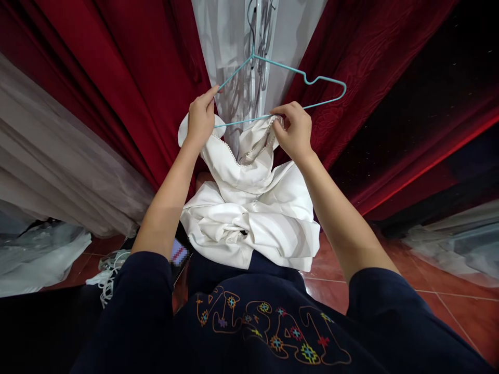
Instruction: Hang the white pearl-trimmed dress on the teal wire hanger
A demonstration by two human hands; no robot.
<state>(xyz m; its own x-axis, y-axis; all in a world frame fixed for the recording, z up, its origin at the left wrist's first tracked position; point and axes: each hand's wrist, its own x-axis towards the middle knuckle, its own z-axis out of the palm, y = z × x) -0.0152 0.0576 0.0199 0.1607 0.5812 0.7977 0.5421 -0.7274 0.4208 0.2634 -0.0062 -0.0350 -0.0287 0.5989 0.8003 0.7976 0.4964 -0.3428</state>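
A white dress (249,179) with a beaded neckline lies bunched across my lap, its top raised toward a light blue clothes hanger (325,79). My left hand (200,117) is closed around the hanger's left end, beside the dress's left shoulder; the hanger's tip is hidden behind the fingers. The hanger's right arm sticks out bare, past the dress. Just under the bottom bar, my right hand (294,127) pinches the beaded edge of the dress's right shoulder, its fingers touching the bar.
Behind the hanger stands a white metal rack (259,67), with red dresses (144,78) hanging to its left and dark red ones (374,67) to its right. Pale tulle (70,150) hangs at far left. Near my left elbow are a phone (179,254) and white cords (107,283).
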